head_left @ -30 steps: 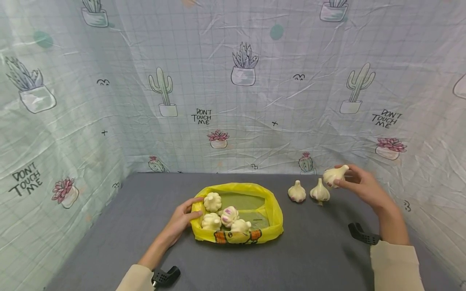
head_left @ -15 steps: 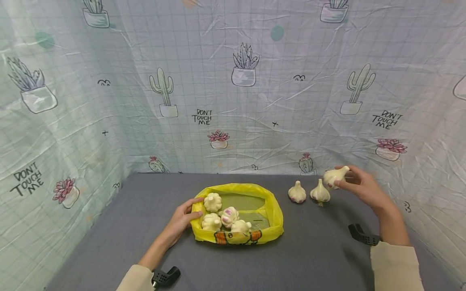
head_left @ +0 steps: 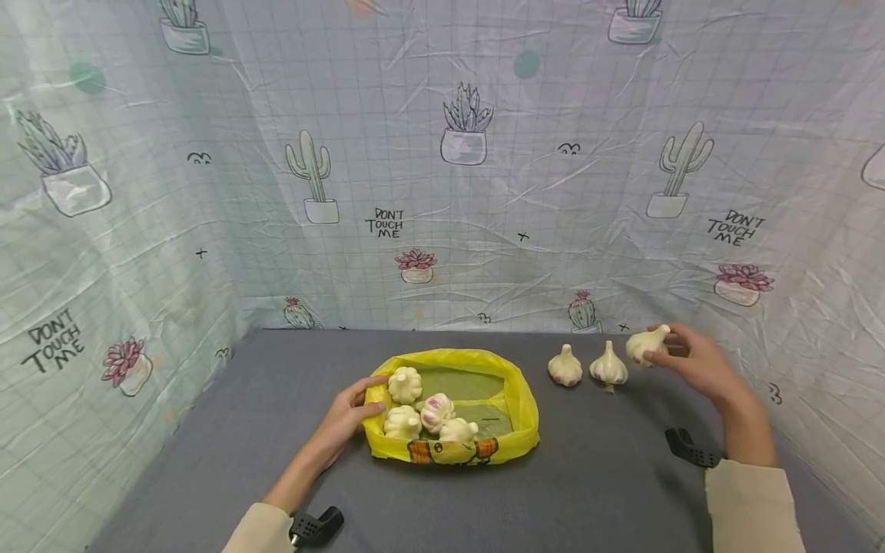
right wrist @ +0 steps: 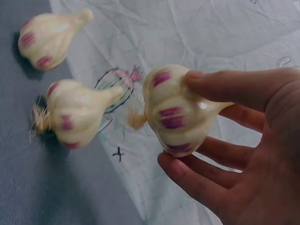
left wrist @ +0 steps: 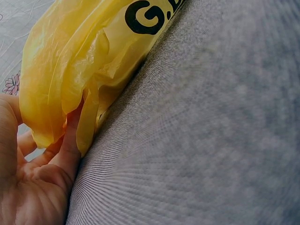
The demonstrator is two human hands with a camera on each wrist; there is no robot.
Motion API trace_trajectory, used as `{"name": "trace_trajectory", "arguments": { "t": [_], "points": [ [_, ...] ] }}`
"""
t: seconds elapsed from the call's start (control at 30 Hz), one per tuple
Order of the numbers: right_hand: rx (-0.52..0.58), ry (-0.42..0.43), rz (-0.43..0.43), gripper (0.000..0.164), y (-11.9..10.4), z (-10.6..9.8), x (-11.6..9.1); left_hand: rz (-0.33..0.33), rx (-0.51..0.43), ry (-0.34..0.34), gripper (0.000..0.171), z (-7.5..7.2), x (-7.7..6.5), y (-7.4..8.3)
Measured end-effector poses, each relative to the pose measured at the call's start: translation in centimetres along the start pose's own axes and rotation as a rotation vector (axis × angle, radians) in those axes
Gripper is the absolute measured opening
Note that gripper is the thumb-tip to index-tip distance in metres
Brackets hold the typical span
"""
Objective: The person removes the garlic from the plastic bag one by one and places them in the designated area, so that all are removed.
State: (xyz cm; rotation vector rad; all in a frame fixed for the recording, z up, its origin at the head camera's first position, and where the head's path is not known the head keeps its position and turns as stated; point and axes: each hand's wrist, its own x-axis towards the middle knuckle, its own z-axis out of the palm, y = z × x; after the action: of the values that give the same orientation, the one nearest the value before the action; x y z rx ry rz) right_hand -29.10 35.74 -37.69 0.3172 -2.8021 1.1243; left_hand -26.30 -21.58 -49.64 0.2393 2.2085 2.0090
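Note:
My right hand (head_left: 698,365) grips a garlic bulb (right wrist: 176,112) with purple patches and a tuft of roots, thumb on one side and fingers on the other. Just left of it a second garlic bulb (head_left: 609,365) stands on the table, and a third garlic bulb (head_left: 565,366) stands further left. At the middle of the table lies a yellow plastic bag (head_left: 520,415), its mouth spread wide. Several bulbs, such as the purple-streaked garlic bulb (head_left: 437,412), lie in its left part. My left hand (head_left: 340,418) pinches the bag's left rim; in the left wrist view, folds hide some fingertips.
The grey table (head_left: 276,384) runs back to a hanging cloth (head_left: 470,200) printed with potted cacti, which also encloses both sides. Black wrist devices (head_left: 316,527) sit at both sleeves. Orange and black print (head_left: 452,452) marks the bag's front.
My right hand has shifted slightly right and down with its garlic bulb, widening the gap to the neighbouring bulb. The left hand and the bag stay in place.

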Motion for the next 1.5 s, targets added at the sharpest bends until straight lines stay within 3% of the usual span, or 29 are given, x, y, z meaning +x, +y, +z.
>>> {"name": "trace_trajectory", "arguments": {
  "t": [0.6, 0.9, 1.27, 1.5],
  "points": [
    [-0.066, -0.013, 0.153, 0.070, 4.0, 0.4, 0.0, -0.006, 0.003, 0.015, 0.056, 0.3, 0.0, -0.3],
    [-0.062, 0.042, 0.153, 0.064, 5.7, 1.4, 0.8, -0.007, 0.005, 0.033, 0.056, 0.2, 0.2, -0.2],
    [-0.129, 0.033, 0.154, 0.060, 7.4, 2.5, 0.8, -0.014, 0.006, 0.030, 0.056, 0.2, 0.0, -0.2],
    [-0.088, 0.027, 0.190, 0.063, 7.4, 2.7, 0.7, -0.003, 0.034, 0.047, 0.054, 0.2, 0.1, -0.1]
  ]
}}
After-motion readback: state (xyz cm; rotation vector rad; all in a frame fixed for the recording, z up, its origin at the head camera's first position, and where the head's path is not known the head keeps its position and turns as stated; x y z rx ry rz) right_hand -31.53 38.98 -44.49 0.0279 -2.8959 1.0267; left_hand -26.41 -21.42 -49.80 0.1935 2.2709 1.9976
